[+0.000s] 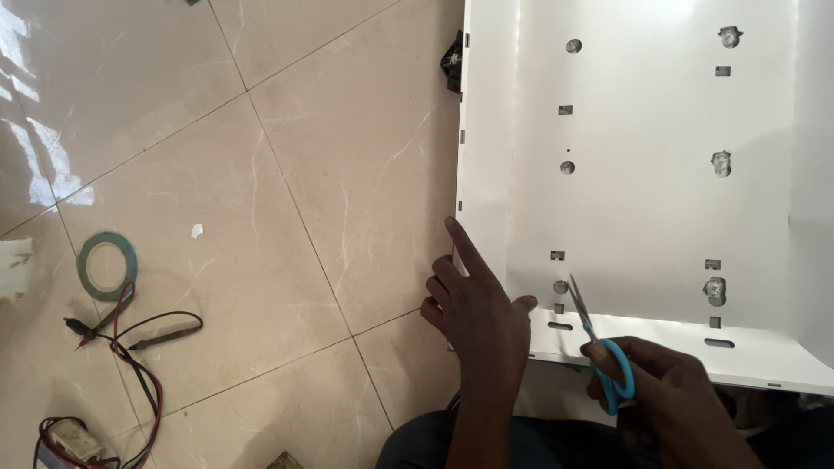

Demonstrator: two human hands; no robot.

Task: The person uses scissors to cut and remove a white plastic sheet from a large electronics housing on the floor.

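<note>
A view from above looks down at a floor of glossy beige tiles (pixel 287 191). At the far left edge, a small scrap of patterned paper (pixel 16 265) lies on the tiles. Just to its right rests a flat ring of green tape (pixel 107 266), and below it red and black test leads (pixel 130 334) curl across the floor toward a small device (pixel 65 439) in the bottom left corner. A tiny white scrap (pixel 197 230) lies alone on a tile further right. Near the centre, the person's left hand (pixel 476 304) rests against the left edge of a large white metal panel (pixel 643 191), index finger stretched straight up along that edge, thumb spread onto the panel, the other fingers curled in loosely; it grips nothing. The panel fills the right half of the view, lying flat, dotted with round holes, small rectangular slots and a few metal clips. At the bottom right, the right hand (pixel 669 391) has its fingers closed through the blue handles of a pair of scissors (pixel 599 347), whose narrow blades appear together and point up and left over the panel's lower edge, close to the left thumb.
</note>
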